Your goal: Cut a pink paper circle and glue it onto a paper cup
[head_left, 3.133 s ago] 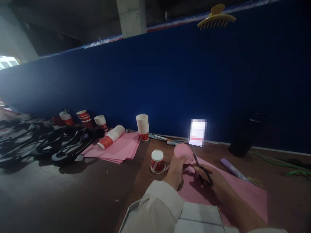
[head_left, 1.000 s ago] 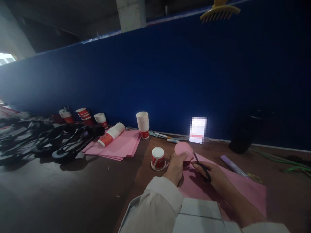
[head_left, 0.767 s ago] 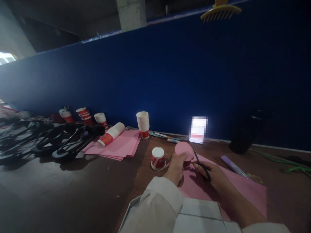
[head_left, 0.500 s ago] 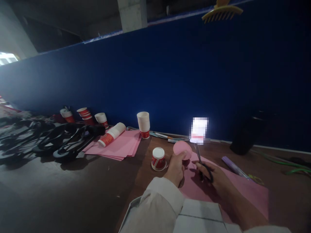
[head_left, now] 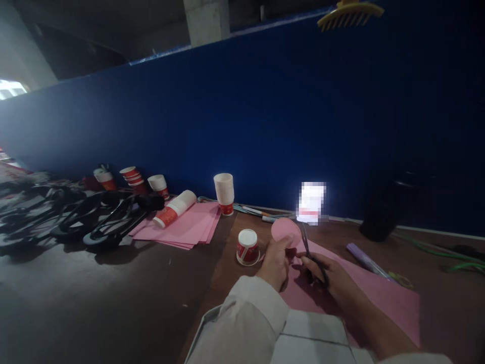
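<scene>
The left hand (head_left: 276, 262) is found closed in a pinch on a round pink paper disc (head_left: 285, 230), which is held upright just above the brown wooden tabletop (head_left: 223, 268), with the fingers gripping its lower edge. The right hand (head_left: 335, 283) is found curled round the loops of a pair of black-handled scissors (head_left: 308, 250). The blades are directed up and away from the person, and their tips are set against the right edge of the disc. Whether the blades are parted or shut cannot be told in the dim light.

Both hands are positioned over a large pink paper sheet (head_left: 382, 298), which is laid flat on the tabletop. A red-and-white paper cup (head_left: 247, 246) is stood upside down just left of the left hand, apart from it. A purple pen (head_left: 362, 255) is seen lying beside the far edge of the sheet, right of the scissors.

Farther left, a stack of pink paper sheets (head_left: 189, 227) is noted. A sleeve of nested paper cups (head_left: 175, 208) is laid on its side across it, and an upright stack of white paper cups (head_left: 224, 192) is stood at its far corner. Several pens (head_left: 257, 211) are lined along the foot of the dark blue partition (head_left: 265, 116). A heap of black frames (head_left: 91, 220) is recorded at the far left, and a dark cylindrical container (head_left: 379, 217) at the right, against the partition. A yellow hair claw (head_left: 350, 11) is seen on the partition's top edge.
</scene>
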Action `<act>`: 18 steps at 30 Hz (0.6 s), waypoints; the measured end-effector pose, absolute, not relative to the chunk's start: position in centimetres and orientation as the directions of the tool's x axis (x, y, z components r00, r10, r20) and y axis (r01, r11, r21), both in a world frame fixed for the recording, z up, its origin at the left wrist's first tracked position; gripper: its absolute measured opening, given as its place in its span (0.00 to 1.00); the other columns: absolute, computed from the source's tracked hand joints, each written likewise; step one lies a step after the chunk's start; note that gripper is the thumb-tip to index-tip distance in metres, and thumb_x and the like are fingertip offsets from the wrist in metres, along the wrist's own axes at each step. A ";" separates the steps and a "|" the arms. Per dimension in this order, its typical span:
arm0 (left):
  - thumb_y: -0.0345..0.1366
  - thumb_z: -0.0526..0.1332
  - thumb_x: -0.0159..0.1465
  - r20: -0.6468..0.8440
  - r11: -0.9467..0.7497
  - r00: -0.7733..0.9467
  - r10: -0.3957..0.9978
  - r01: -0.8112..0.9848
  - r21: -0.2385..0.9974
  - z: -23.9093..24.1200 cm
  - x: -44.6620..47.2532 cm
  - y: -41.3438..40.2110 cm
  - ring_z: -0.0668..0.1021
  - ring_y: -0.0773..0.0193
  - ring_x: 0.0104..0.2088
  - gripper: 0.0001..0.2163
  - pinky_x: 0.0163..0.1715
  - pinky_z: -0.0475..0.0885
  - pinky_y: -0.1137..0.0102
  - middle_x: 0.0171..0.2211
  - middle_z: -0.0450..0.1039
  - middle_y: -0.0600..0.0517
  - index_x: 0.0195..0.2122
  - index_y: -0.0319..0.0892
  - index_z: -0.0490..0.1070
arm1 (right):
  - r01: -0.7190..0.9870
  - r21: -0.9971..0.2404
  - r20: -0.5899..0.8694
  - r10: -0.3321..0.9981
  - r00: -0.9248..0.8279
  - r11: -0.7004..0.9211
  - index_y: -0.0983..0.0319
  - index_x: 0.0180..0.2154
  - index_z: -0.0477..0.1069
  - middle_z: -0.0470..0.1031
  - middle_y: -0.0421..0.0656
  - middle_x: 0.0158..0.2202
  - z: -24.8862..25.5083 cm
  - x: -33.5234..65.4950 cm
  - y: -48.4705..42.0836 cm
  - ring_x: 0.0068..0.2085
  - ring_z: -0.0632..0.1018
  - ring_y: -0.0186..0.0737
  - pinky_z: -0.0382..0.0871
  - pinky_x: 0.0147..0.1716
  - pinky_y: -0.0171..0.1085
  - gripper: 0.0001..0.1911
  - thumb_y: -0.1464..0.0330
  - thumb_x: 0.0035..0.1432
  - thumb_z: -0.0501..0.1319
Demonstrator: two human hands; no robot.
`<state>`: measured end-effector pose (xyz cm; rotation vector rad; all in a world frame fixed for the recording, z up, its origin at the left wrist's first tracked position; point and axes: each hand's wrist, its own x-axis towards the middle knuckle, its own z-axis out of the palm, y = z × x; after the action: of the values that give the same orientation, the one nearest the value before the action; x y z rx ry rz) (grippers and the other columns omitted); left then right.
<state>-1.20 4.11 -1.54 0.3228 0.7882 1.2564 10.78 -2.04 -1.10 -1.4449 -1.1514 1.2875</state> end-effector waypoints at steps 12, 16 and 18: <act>0.38 0.74 0.40 -0.311 0.295 0.113 0.944 -0.712 0.638 -1.4 -0.7 3.7 0.70 0.67 0.22 0.19 0.22 0.62 0.71 0.23 0.70 0.54 0.29 0.41 0.68 | 0.125 -0.984 -0.123 0.991 0.051 -0.128 0.60 0.41 0.78 0.77 0.44 0.28 -1.0 10.6 -2.2 0.28 0.74 0.44 0.67 0.29 0.42 0.25 0.47 0.53 0.67; 0.41 0.75 0.39 -0.342 0.332 0.135 0.930 -0.707 0.624 -1.5 -0.6 3.7 0.70 0.67 0.21 0.21 0.19 0.58 0.73 0.22 0.69 0.54 0.29 0.41 0.68 | 0.110 -0.987 -0.112 0.992 0.056 -0.117 0.61 0.41 0.78 0.77 0.44 0.27 -1.2 10.5 -2.1 0.28 0.73 0.42 0.67 0.29 0.40 0.25 0.48 0.52 0.68; 0.42 0.75 0.39 -0.355 0.340 0.133 0.925 -0.705 0.622 -1.5 -0.5 3.8 0.70 0.67 0.21 0.20 0.18 0.58 0.73 0.22 0.71 0.52 0.28 0.40 0.68 | 0.101 -0.988 -0.117 0.993 0.033 -0.120 0.62 0.41 0.78 0.78 0.43 0.28 -1.3 10.5 -1.9 0.28 0.74 0.41 0.68 0.29 0.40 0.25 0.48 0.53 0.68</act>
<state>-0.47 3.80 -1.52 0.3388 0.7844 1.2155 10.51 -1.94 -1.32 -1.3864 -1.2061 1.2252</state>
